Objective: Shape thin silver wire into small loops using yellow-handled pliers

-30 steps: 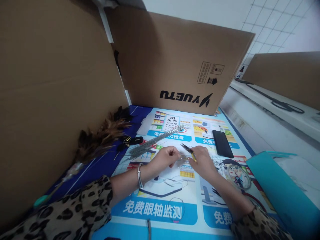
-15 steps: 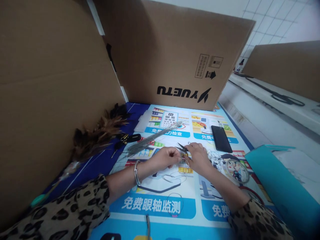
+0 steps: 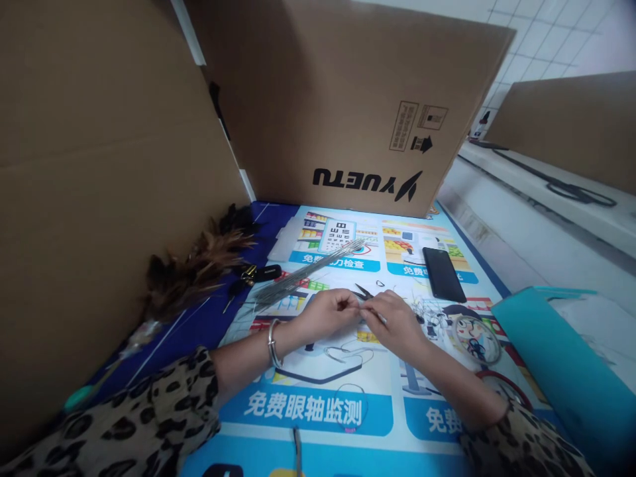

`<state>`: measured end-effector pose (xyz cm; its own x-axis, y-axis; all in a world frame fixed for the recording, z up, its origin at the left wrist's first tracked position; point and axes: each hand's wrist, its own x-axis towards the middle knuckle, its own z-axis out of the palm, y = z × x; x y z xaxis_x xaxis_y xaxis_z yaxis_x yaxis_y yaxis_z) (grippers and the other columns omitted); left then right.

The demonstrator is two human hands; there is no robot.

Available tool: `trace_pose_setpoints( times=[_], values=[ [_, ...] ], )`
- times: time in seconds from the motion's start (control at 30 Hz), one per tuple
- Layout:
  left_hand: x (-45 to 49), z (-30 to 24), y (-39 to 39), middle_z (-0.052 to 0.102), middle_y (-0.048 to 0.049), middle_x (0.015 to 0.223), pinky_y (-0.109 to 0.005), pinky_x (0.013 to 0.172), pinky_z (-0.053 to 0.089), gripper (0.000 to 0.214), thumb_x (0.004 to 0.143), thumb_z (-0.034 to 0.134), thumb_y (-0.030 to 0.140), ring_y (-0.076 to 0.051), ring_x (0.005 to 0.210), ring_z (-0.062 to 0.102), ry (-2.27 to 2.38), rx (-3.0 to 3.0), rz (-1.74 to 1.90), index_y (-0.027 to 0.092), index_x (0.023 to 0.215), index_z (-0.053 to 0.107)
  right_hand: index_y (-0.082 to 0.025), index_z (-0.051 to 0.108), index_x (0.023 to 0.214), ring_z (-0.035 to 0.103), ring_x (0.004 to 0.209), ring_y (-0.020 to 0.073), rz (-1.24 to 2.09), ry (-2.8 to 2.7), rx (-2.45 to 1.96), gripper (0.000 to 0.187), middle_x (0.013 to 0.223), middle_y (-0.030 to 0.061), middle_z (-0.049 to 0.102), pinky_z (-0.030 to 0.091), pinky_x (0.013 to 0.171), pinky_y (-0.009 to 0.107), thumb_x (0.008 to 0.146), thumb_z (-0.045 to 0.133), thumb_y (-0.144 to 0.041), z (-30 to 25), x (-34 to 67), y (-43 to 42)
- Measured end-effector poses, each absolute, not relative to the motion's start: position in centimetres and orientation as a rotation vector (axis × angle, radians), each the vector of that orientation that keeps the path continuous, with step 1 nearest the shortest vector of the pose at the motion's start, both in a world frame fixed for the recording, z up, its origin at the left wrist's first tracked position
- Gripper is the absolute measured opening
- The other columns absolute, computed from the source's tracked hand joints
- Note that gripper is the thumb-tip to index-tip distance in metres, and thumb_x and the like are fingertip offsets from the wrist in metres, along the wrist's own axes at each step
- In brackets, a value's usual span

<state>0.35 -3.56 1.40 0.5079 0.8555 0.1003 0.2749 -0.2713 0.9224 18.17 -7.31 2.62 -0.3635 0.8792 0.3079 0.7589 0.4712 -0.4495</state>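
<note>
My left hand (image 3: 330,313), with a silver bangle at its wrist, is closed in a pinch above the printed table cover (image 3: 318,334). My right hand (image 3: 392,323) is pinched too, its fingertips meeting those of the left. What lies between the fingers is too small or hidden to make out. Just behind the fingertips is a dark, pointed tool (image 3: 364,290), partly covered by my right hand. Below the hands lie thin wire loops (image 3: 340,354) and, nearer me, a fine wire ring (image 3: 366,397) with a pink bit (image 3: 350,430).
A bundle of thin metal wires (image 3: 313,273) lies beyond my left hand, with keys (image 3: 248,275) and a feather duster (image 3: 199,262) farther left. To the right are a black phone (image 3: 444,275), a clear round dish (image 3: 476,339) and a teal box (image 3: 556,358). Tall cardboard (image 3: 348,106) stands behind.
My right hand has shifted slightly left, and its fingertips now meet my left hand's. The dark tool is more covered. The small wire loop seen earlier between my hands is no longer visible.
</note>
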Motion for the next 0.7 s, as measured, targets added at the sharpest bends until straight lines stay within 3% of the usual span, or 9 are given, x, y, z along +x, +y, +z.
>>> trace_pose_setpoints(
  times=[0.33,0.7],
  values=[
    [0.3,1.8,-3.8,0.056,0.0003,0.065,-0.019,0.053,0.036,0.012,0.074,0.054,0.026,-0.01,0.058,0.047,0.975,1.724,0.853,0.015,0.071,0.059,-0.024,0.057,0.075,0.047,0.054,0.0125,0.617,-1.862,-1.5,0.013,0.056,-0.0043,0.051,0.032,0.053,0.023,0.082,0.047,-0.028,2.8,17.8,-8.1],
    [0.5,1.2,-3.9,0.053,0.0025,0.06,-0.019,0.047,0.035,0.018,0.076,0.055,0.034,-0.008,0.048,0.047,1.008,1.565,0.813,0.016,0.076,0.058,-0.023,0.055,0.074,0.046,0.053,0.012,0.705,-1.674,-1.513,0.011,0.057,-0.0043,0.05,0.033,0.051,0.024,0.08,0.05,-0.03,2.2,17.5,-8.1]
  ],
)
